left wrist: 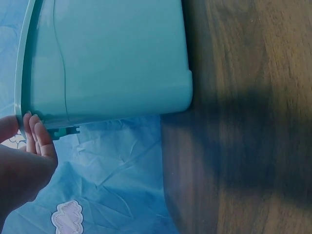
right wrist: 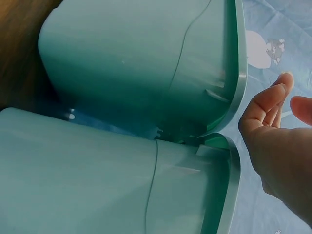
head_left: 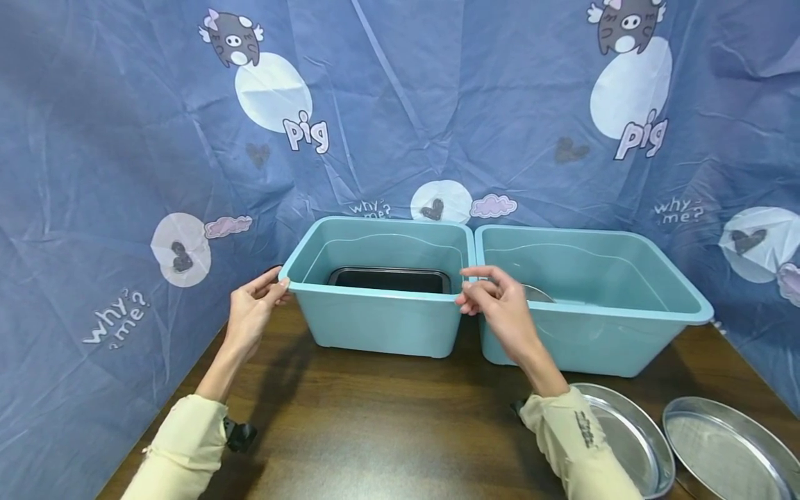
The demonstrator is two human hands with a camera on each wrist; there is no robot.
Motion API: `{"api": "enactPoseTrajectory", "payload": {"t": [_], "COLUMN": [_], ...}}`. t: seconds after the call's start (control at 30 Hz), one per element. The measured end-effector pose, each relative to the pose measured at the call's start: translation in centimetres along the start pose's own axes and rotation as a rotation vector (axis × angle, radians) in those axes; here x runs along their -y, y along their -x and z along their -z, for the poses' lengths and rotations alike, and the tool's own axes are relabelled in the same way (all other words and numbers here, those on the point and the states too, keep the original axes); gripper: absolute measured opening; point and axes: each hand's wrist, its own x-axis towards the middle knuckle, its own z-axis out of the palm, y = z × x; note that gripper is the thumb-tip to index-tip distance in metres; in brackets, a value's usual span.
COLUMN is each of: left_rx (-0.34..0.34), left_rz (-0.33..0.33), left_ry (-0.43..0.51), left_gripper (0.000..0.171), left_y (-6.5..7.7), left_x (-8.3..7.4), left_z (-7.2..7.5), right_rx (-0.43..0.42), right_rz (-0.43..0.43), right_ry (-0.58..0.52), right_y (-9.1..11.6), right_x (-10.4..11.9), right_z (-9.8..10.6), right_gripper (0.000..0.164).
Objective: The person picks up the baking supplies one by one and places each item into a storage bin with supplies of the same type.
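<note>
While the left hand point(head_left: 250, 312) pinches the left bin's rim point(head_left: 369, 292), the unclenched right hand point(head_left: 502, 305) hovers near the right bin point(head_left: 581, 340).

The left bin point(head_left: 375, 323) is hiding the lower part of a black tray point(head_left: 390, 280), and the right bin point(head_left: 581, 344) is hiding most of a curved piece point(head_left: 537, 294) that I'm not managing to identify. The right sleeve point(head_left: 578, 455) is covering part of one metal pan point(head_left: 634, 437), while the head view's edge is cutting off the second pan point(head_left: 731, 455).
</note>
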Motion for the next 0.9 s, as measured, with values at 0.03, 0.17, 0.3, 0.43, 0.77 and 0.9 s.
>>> {"api": "enactPoseTrajectory", "payload": {"t": [0.03,0.17,0.3,0.43,0.77,0.9], "left_rx": [-0.006,-0.015,-0.013,-0.011,0.005,0.013], "left_rz": [0.001,-0.001,-0.011,-0.018,-0.012,0.0], "left_ry": [0.006,0.008,0.0,0.0,-0.028,-0.04], "left_gripper": [0.045,0.044,0.044,0.044,0.045,0.045], "left_y": [0.02,0.02,0.01,0.04,-0.02,0.0], "left_x": [0.0,0.06,0.13,0.17,-0.15,-0.35], "left_z": [-0.02,0.0,0.1,0.13,0.12,-0.13], "right_rx": [0.0,-0.002,-0.006,-0.004,-0.004,-0.001], "right_rz": [0.001,0.004,0.004,0.005,0.0,-0.012], "right_ry": [-0.002,-0.002,-0.004,-0.008,-0.014,-0.008], "right_y": [0.02,0.15,0.3,0.38,0.51,0.73], "right_x": [-0.01,0.01,0.12,0.3,0.63,0.47], "right_z": [0.03,0.15,0.2,0.24,0.54,0.96], "right_gripper": [0.024,0.024,0.024,0.024,0.024,0.024]}}
